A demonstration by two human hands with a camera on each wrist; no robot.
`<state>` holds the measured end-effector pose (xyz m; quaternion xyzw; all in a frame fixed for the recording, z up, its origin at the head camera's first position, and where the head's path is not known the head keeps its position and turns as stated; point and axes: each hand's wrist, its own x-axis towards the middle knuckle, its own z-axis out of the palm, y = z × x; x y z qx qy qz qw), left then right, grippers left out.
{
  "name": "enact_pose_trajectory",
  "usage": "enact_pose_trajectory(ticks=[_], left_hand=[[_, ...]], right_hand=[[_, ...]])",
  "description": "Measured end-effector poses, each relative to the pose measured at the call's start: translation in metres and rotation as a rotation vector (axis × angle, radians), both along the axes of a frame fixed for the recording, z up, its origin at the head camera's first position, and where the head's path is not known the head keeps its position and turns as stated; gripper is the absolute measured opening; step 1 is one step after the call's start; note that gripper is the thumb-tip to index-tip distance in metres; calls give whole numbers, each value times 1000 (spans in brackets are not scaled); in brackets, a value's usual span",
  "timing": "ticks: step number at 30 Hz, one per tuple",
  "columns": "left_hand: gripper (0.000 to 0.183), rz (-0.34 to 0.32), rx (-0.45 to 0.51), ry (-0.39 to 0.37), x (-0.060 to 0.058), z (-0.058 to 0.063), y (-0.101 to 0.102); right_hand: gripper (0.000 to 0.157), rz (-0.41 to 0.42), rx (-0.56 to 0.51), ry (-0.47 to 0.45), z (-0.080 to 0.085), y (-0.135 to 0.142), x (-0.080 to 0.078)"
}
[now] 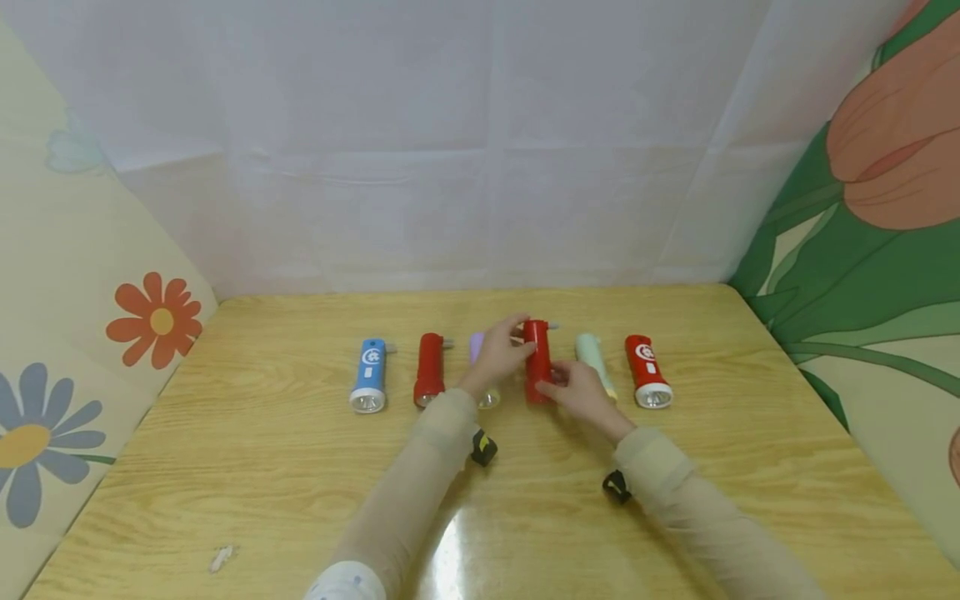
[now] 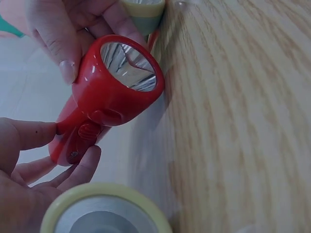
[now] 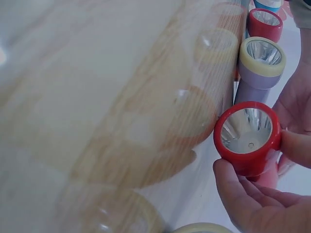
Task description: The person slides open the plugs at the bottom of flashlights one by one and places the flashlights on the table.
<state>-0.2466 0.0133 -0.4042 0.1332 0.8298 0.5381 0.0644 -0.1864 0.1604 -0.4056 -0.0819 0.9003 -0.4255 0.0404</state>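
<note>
Both hands are on a red flashlight (image 1: 537, 367) in the middle of a row of flashlights. My left hand (image 1: 501, 354) pinches its narrow far end between thumb and fingers. At the wide lamp end, my right hand (image 1: 581, 390) grips the rim with thumb and fingertips. The left wrist view shows the flashlight (image 2: 114, 109) with its switch and the lamp tilted. In the right wrist view its lens (image 3: 247, 131) faces the camera. A small grey piece (image 1: 553, 326) sticks out at its far end. Part of a purple flashlight (image 1: 477, 343) is hidden behind my left hand.
To the left lie a blue flashlight (image 1: 369, 375) and another red one (image 1: 430, 371). On the right lie a pale green flashlight (image 1: 592, 354), partly covered by my right hand, and a red-and-white one (image 1: 647, 371). A white sheet (image 1: 480, 167) hangs behind the wooden table (image 1: 262, 450).
</note>
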Motion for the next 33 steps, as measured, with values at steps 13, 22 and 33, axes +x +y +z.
enact_pose_trajectory(ticks=[13, 22, 33], left_hand=[[53, 1, -19, -20, -3, -8, 3], [49, 1, -57, -13, -3, -12, 5], [50, -1, -143, -27, -3, -10, 5]], right_hand=[[38, -19, 15, 25, 1, -3, -1], [35, -27, 42, 21, -1, -2, -4], [33, -43, 58, 0, 0, -3, -5]])
